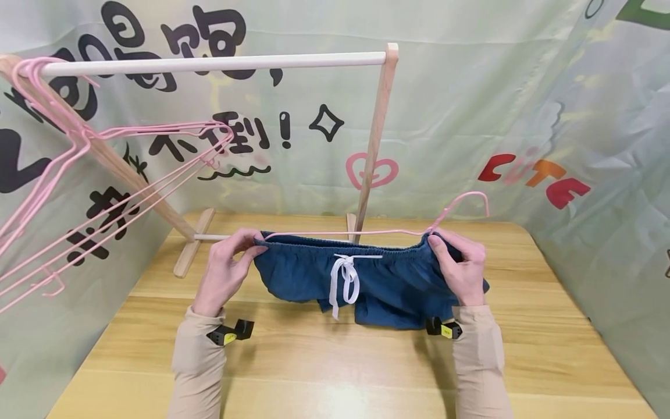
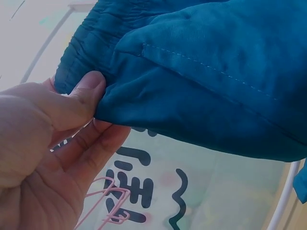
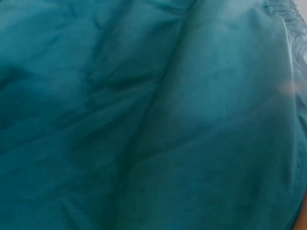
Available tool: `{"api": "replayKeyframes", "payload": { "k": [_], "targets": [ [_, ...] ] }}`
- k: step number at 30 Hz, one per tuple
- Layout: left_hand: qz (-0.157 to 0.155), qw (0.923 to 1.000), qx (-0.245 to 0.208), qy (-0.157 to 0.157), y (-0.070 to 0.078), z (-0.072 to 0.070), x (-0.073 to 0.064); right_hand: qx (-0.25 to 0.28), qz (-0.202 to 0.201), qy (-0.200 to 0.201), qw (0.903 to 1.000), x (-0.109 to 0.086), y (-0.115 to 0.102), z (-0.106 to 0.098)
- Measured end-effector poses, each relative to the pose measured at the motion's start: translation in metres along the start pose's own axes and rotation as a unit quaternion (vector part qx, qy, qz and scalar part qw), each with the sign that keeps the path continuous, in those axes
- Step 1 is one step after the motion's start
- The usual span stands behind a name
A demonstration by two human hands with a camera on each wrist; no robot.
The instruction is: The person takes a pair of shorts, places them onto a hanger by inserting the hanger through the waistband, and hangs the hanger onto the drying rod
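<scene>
Dark blue shorts with a gathered elastic waistband and a white drawstring bow are held up above the table. At the waistband's left end, my left hand pinches the cloth; the left wrist view shows the thumb on the outside of the shorts. My right hand grips the right end of the waistband, close to the neck of a pink hanger. That hanger lies along the waist opening, its hook rising above the right hand. Blue cloth fills most of the right wrist view.
Several pink hangers hang at the left end of a rack's white rail. Its wooden legs stand at the back of the wooden table. A printed curtain encloses the back and sides.
</scene>
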State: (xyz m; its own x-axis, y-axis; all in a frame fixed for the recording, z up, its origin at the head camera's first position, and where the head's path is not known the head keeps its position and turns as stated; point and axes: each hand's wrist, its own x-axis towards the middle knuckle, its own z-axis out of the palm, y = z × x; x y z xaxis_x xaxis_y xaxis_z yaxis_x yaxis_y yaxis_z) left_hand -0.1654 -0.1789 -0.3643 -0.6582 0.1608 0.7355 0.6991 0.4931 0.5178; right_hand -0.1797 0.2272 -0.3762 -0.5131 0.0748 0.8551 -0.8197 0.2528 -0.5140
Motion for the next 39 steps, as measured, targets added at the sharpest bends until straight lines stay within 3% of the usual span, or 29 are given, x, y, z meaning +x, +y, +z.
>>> {"api": "replayKeyframes", "payload": {
  "k": [18,31,39],
  "targets": [
    [0.007,0.9991,-0.02,-0.038,-0.0012,-0.006,-0.0022,-0.002,-0.003,-0.031,0.9995,-0.0002,0.0019,-0.0029],
    [0.039,0.9967,0.033,-0.063,-0.0021,-0.009,-0.0034,-0.003,-0.007,-0.043,0.999,0.0002,0.0026,-0.0041],
    [0.048,0.9958,0.033,-0.071,-0.0034,-0.0102,-0.0043,-0.013,-0.017,-0.056,0.9982,-0.0007,0.0052,-0.0068]
  ]
}}
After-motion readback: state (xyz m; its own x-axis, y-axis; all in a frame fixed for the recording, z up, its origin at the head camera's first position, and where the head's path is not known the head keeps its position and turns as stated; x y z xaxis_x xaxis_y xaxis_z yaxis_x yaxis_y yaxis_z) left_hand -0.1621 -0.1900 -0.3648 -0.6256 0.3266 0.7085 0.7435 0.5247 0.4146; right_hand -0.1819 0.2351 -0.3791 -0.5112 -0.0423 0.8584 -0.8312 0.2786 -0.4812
